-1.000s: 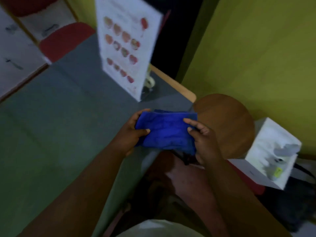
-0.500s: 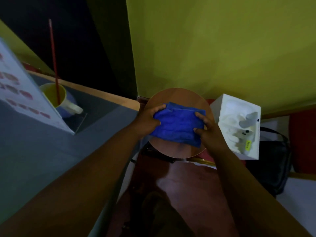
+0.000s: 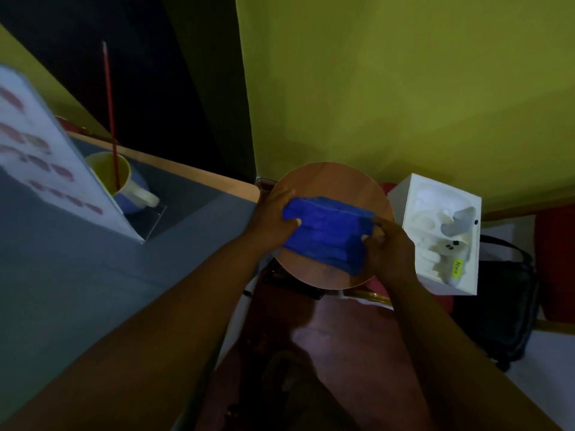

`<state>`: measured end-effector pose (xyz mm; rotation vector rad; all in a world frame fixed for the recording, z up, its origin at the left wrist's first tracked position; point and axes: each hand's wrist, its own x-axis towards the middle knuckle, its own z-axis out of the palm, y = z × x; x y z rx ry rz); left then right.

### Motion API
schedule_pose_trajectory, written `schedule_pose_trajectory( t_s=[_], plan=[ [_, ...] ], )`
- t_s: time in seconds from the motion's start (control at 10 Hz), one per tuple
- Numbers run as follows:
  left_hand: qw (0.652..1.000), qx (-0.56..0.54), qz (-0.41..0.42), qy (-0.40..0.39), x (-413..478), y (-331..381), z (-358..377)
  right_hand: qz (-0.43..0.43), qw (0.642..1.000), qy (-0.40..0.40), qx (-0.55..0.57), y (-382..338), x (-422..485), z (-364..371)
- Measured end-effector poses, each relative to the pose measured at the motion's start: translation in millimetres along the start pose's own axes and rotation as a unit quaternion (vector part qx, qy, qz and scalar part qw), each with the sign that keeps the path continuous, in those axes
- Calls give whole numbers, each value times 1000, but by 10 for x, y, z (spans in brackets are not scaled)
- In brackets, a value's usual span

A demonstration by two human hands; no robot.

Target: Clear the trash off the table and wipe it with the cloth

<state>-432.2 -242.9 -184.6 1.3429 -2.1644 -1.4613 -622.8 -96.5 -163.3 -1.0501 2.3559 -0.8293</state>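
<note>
Gripped between left hand point(image 3: 273, 217) and right hand point(image 3: 387, 248), blue cloth point(image 3: 326, 231) spans round stool point(image 3: 336, 181)

Small café or eatery, seen from a seat at a customer's table.
A picture menu card point(image 3: 46, 157) stands upright in a clear holder point(image 3: 155, 220) on the grey, wood-edged table point(image 3: 77, 275), just beside a mug point(image 3: 133, 191) with a thin red stick point(image 3: 109, 113) in it. A round wooden stool point(image 3: 336, 181) and a red-cushioned seat point(image 3: 557, 259) stand near the yellow-green wall point(image 3: 404, 88).
</note>
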Motion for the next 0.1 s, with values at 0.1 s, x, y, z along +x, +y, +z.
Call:
schedule_pose_trajectory(
  t_s=[0.1],
  plan=[
    [999,-20,3,25,-126,111,-147,-4,998,-17,60,-60,52,17]
  ],
)
